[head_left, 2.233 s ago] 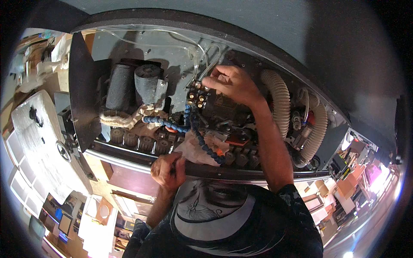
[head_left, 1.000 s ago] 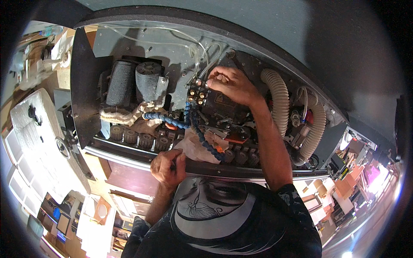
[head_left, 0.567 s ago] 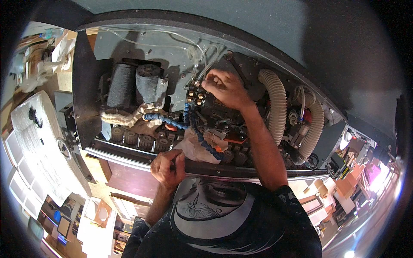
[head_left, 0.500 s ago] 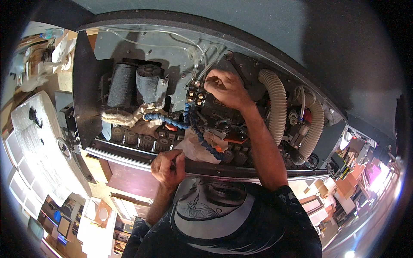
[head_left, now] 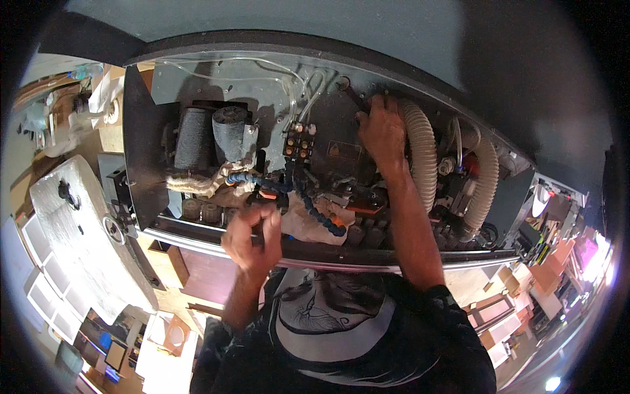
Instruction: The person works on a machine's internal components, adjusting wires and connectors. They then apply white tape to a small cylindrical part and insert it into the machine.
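Observation:
My right hand [head_left: 384, 134] reaches into an open machine housing, thumb and fingers closed around the lower end of a dark bar [head_left: 355, 97] with a rounded head. A ribbed pale hose [head_left: 420, 154] runs just right of that hand. To its left sits a small valve block [head_left: 300, 140] with brass fittings and clear tubes [head_left: 314, 92]. My left hand [head_left: 252, 238] is curled near the front rail, fingertips together; anything in them cannot be made out. Beyond it are a blue segmented coolant hose [head_left: 315, 213] and a crumpled pale cloth [head_left: 305, 223].
Two dark cylinders [head_left: 194, 139] stand at the housing's left. A second ribbed hose [head_left: 483, 184] curves at its right. The metal front rail [head_left: 328, 264] lies close to my body. A wrapped white panel [head_left: 85, 230] is outside at left.
My right hand has moved right from beside the valve block to the dark bar. The left hand has risen slightly above the front rail, still curled.

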The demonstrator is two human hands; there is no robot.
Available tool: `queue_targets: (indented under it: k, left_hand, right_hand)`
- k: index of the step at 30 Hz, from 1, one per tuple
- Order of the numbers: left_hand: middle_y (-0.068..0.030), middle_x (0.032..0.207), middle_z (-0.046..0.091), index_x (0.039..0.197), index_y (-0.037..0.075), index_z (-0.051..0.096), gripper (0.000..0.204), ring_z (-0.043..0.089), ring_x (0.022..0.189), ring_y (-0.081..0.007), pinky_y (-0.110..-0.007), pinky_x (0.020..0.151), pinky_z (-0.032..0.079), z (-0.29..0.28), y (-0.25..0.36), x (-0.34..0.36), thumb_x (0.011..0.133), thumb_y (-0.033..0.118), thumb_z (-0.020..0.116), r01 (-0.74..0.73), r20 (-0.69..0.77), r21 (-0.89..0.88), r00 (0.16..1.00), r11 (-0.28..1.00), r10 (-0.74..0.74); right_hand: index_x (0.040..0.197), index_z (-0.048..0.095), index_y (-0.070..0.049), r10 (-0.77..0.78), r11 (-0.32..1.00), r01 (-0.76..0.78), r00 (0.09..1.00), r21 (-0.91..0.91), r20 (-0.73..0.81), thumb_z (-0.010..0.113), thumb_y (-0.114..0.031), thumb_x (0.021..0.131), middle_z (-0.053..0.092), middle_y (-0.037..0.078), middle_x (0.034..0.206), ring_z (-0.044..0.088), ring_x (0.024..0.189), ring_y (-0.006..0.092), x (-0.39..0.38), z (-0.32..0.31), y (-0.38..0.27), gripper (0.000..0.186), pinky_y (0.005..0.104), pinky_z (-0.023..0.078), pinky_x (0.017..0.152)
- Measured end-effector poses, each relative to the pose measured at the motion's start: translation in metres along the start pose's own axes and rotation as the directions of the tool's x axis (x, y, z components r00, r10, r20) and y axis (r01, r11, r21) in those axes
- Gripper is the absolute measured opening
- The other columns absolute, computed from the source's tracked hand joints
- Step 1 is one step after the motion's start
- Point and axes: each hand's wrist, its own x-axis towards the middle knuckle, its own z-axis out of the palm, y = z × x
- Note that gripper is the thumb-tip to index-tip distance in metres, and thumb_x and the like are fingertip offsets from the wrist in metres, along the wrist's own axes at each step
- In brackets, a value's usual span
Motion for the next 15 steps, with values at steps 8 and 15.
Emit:
queue_targets:
  k: [8, 15]
  left_hand:
    - [-0.0145, 0.124, 0.063, 0.127, 0.015, 0.072, 0.047, 0.062, 0.114, -0.037, -0.049, 0.098, 0.052, 0.045, -0.004, 0.143, 0.082, 0.024, 0.087, -0.419, 0.565, 0.218, 0.791, 0.882, 0.236]
    - [-0.0172, 0.134, 0.048, 0.142, 0.027, 0.065, 0.079, 0.052, 0.127, -0.0415, -0.053, 0.106, 0.048, 0.056, -0.002, 0.125, 0.07, 0.038, 0.095, -0.323, 0.624, 0.307, 0.778, 0.895, 0.067]
  right_hand:
    - [0.114, 0.068, 0.004, 0.042, 0.991, -0.009, 0.968, -0.132, 0.246, 0.081, -0.016, 0.081, 0.068, 0.025, 0.111, 0.069, 0.102, 0.0417, 0.003, 0.001, 0.007, 0.041, 0.0493, 0.058, 0.092]
    - [0.101, 0.063, 0.005, -0.159, 0.972, 0.166, 0.986, -0.166, 0.053, 0.075, -0.012, 0.086, 0.068, 0.023, 0.092, 0.069, 0.089, 0.0391, -0.007, 0.005, 0.01, 0.026, 0.0487, 0.058, 0.079]
